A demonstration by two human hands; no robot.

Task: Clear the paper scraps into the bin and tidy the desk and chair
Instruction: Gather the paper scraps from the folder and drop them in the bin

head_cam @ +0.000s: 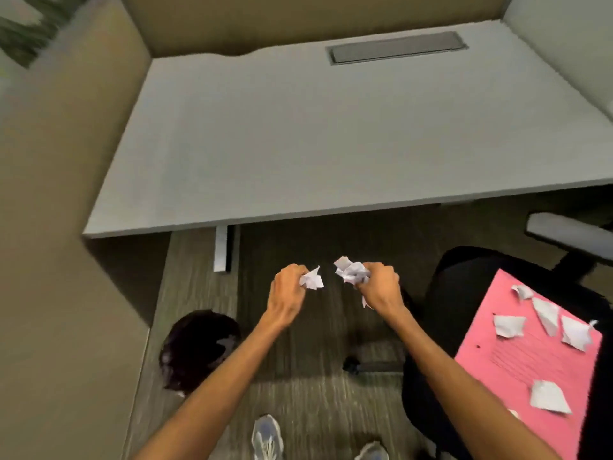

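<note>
My left hand is closed around a small crumpled white paper scrap. My right hand grips a larger wad of crumpled scraps. Both hands hover over the carpet in front of the grey desk. A bin with a dark liner stands on the floor at lower left, below and left of my left hand. To the right, a black chair carries a pink folder with several white paper scraps lying on it.
Tan partition walls enclose the desk on the left and back. A grey cable tray cover sits in the desk's far side. A desk leg stands under the front edge. My shoes show at the bottom.
</note>
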